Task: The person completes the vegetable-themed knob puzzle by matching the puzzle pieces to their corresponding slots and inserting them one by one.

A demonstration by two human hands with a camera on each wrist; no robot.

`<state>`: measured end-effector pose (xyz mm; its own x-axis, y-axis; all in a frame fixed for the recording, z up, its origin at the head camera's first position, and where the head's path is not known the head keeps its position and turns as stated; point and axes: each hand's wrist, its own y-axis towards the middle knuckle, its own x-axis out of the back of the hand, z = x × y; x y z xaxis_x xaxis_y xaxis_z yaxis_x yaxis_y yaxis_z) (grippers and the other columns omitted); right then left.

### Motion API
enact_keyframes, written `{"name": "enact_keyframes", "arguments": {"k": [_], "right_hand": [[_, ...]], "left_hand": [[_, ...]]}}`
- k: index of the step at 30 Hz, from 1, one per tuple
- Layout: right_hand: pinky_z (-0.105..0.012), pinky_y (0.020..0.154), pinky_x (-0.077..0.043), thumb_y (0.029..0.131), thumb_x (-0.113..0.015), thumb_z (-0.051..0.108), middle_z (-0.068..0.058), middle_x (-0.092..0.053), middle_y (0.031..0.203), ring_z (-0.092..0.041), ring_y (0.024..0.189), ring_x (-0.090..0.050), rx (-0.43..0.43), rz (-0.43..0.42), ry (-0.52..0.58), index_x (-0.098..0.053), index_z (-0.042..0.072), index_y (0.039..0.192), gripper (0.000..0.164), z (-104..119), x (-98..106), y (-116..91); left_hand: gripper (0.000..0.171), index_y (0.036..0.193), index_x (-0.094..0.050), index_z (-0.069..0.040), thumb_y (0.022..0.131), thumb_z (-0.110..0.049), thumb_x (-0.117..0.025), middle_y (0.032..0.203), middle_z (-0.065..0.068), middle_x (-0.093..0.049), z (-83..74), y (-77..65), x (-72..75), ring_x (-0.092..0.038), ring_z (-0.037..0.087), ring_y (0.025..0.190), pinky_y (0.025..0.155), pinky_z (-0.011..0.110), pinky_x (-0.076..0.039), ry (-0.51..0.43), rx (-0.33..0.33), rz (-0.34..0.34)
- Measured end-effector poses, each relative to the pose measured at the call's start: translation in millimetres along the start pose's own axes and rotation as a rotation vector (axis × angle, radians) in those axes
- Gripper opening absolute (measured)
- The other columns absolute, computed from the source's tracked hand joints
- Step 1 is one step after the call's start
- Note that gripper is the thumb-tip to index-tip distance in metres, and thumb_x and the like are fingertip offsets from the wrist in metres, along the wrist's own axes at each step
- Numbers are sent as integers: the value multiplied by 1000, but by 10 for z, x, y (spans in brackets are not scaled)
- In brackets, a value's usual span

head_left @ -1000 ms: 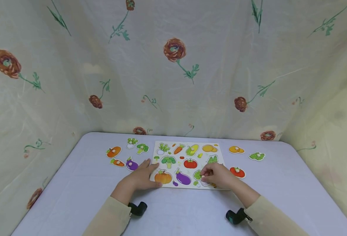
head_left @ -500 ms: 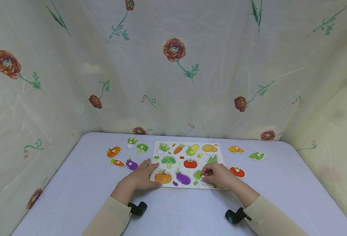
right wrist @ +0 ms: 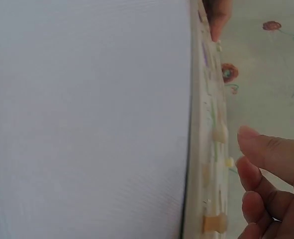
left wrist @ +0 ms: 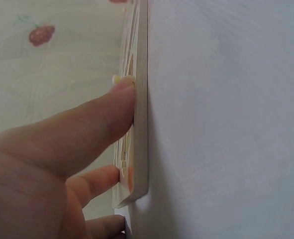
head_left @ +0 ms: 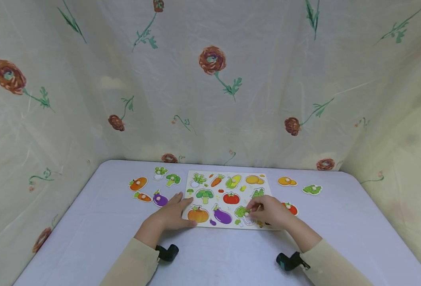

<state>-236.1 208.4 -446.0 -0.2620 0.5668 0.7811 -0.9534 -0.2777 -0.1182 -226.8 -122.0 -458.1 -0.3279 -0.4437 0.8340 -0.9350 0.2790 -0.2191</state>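
Observation:
A white vegetable puzzle board (head_left: pixel 215 202) lies flat on the table. My left hand (head_left: pixel 172 214) rests at its left front corner, the thumb against the front edge in the left wrist view and the fingers spread over the left side. At the board's lower right is a leafy green-and-white vegetable piece (head_left: pixel 240 211) with a small round knob. Just right of this knob is my right hand (head_left: pixel 269 210), its thumb and fingers loosely bent and partly covering the piece. In the right wrist view the fingertips (right wrist: pixel 248 172) stand apart from the board with nothing between them.
Left of the board lie loose knobbed pieces: a pumpkin (head_left: pixel 138 184), a carrot (head_left: pixel 143 197), an eggplant (head_left: pixel 159 199), a broccoli (head_left: pixel 172 180) and a white radish (head_left: pixel 159 172). To the right are potatoes (head_left: pixel 286 181), peas (head_left: pixel 311 189) and a partly hidden tomato (head_left: pixel 292 209). A floral curtain (head_left: pixel 253 119) hangs behind.
My right hand has let go of the leafy piece's knob and shifted slightly right, showing more of the piece. The left hand has stayed in place.

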Motion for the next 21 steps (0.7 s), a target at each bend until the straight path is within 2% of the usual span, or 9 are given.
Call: {"name": "enact_keyframes", "arguments": {"k": [5, 10, 21], "right_hand": [[-31, 69, -45, 88, -78, 15, 2, -60, 86, -18, 81, -50, 41, -21, -23, -73, 13, 100, 13, -3, 142, -53], [-32, 71, -44, 88, -78, 15, 0, -60, 87, -21, 85, -50, 33, -49, -17, -73, 10, 104, 17, -23, 277, -115], [-27, 62, -45, 90, -76, 13, -2, -62, 90, -21, 83, -52, 48, -144, -14, -71, 3, 107, 21, -252, 553, -264]], "left_hand": [[85, 154, -42, -22, 82, -52, -77, 166, 14, -19, -1, -1, -2, -14, 33, 153, 114, 63, -27, 1, 2, 1], [85, 154, -42, -21, 83, -51, -77, 165, 15, -20, -8, -8, 5, -14, 33, 153, 115, 63, -26, 2, -1, -1], [85, 155, -41, -23, 83, -52, -76, 166, 14, -19, 27, 22, -12, -13, 33, 153, 115, 63, -27, 7, -5, 6]]}}
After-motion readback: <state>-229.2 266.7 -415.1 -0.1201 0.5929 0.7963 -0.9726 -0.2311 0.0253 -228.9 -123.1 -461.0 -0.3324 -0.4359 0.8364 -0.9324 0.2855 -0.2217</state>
